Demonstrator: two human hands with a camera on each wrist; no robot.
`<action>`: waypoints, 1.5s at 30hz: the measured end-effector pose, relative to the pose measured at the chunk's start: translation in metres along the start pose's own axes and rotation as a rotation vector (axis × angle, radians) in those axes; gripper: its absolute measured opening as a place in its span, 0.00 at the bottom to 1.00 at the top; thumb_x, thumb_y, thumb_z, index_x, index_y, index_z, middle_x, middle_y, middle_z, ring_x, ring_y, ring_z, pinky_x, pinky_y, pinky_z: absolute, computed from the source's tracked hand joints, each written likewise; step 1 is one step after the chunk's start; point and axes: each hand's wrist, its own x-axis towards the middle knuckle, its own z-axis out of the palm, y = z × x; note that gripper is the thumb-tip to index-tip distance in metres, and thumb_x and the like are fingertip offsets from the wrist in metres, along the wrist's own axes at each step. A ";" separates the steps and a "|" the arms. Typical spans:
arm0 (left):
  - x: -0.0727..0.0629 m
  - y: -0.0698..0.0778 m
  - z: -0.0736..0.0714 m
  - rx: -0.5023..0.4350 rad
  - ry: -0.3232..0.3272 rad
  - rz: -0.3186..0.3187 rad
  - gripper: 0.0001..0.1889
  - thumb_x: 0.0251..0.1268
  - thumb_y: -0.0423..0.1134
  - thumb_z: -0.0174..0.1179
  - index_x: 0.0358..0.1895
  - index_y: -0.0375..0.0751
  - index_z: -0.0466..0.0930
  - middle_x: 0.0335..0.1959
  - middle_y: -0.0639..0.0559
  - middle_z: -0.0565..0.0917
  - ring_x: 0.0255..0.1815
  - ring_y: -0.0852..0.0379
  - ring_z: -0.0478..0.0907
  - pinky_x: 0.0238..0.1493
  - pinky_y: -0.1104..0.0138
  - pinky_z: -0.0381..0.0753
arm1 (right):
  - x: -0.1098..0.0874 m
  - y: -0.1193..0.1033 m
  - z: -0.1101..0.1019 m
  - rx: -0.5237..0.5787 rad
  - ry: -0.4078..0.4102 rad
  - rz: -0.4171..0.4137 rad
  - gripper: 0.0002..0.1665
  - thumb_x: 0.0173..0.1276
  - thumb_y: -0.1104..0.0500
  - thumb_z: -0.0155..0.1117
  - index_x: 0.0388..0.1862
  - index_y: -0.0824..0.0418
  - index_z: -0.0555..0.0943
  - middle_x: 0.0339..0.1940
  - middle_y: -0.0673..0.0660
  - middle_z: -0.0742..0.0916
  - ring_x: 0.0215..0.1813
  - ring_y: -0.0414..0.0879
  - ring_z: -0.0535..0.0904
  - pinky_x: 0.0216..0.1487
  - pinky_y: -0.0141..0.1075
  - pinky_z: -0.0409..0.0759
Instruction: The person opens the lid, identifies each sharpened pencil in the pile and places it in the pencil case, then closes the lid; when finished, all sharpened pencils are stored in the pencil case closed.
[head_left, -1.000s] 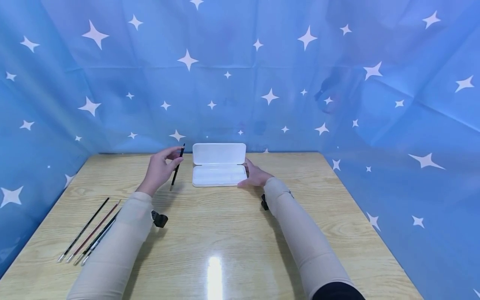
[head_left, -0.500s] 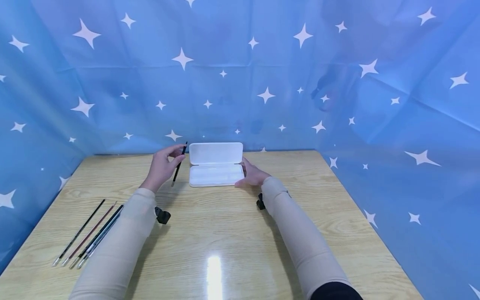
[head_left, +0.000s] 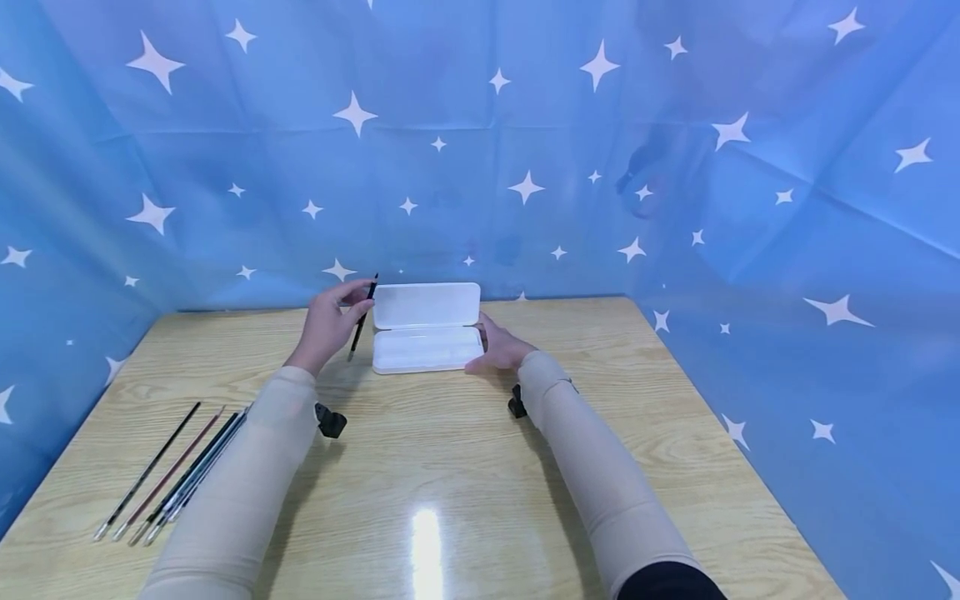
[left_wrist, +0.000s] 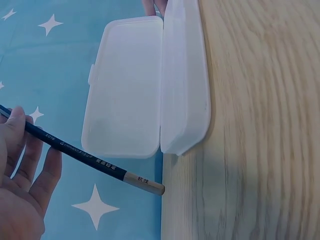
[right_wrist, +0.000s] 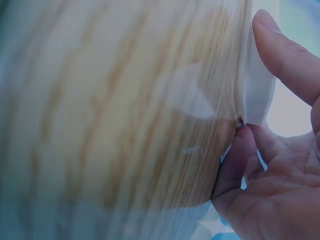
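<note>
My left hand [head_left: 322, 329] pinches a dark pencil [left_wrist: 95, 161] above the table, beside the left end of a white pencil case [head_left: 427, 352]. The pencil slants, its bare tan end low and its point up; in the head view the point comes close to the raised lid [left_wrist: 125, 90]. The case stands open with its lid tipped back, and the tray part looks to hold nothing. At the case's right end my right hand [head_left: 504, 346] grips it, thumb [right_wrist: 287, 57] at the front and fingers [right_wrist: 235, 162] round the end.
Several pencils lie side by side on the wooden table [head_left: 450, 450] at the left, among them a dark one [head_left: 147, 472] and a red one [head_left: 171, 472]. My left sleeve partly covers them. A blue curtain [head_left: 450, 225] with white stars hangs behind the case.
My left hand has brought the pencil a little up and closer to the case. The right hand keeps its hold there. The head view has shifted slightly.
</note>
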 end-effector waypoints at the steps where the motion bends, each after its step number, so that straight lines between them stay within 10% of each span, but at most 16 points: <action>1: 0.001 0.001 0.001 -0.004 0.002 0.004 0.20 0.73 0.33 0.62 0.66 0.40 0.79 0.44 0.41 0.84 0.49 0.43 0.80 0.51 0.48 0.79 | 0.001 0.000 0.000 -0.010 0.002 -0.001 0.71 0.61 0.59 0.79 0.85 0.52 0.35 0.79 0.61 0.63 0.80 0.56 0.57 0.79 0.50 0.54; 35: 0.018 -0.002 0.038 -0.119 0.064 -0.065 0.18 0.73 0.37 0.62 0.63 0.45 0.82 0.45 0.44 0.85 0.50 0.50 0.79 0.46 0.60 0.82 | 0.000 -0.001 -0.001 -0.012 0.014 0.046 0.73 0.61 0.57 0.79 0.85 0.50 0.33 0.82 0.59 0.59 0.82 0.54 0.51 0.80 0.50 0.51; 45: 0.014 -0.007 0.049 -0.077 -0.016 -0.064 0.18 0.73 0.36 0.62 0.64 0.39 0.81 0.46 0.40 0.84 0.52 0.44 0.79 0.47 0.56 0.78 | 0.003 0.002 0.001 -0.008 0.025 0.006 0.71 0.58 0.61 0.81 0.85 0.50 0.38 0.78 0.59 0.66 0.79 0.54 0.60 0.78 0.49 0.56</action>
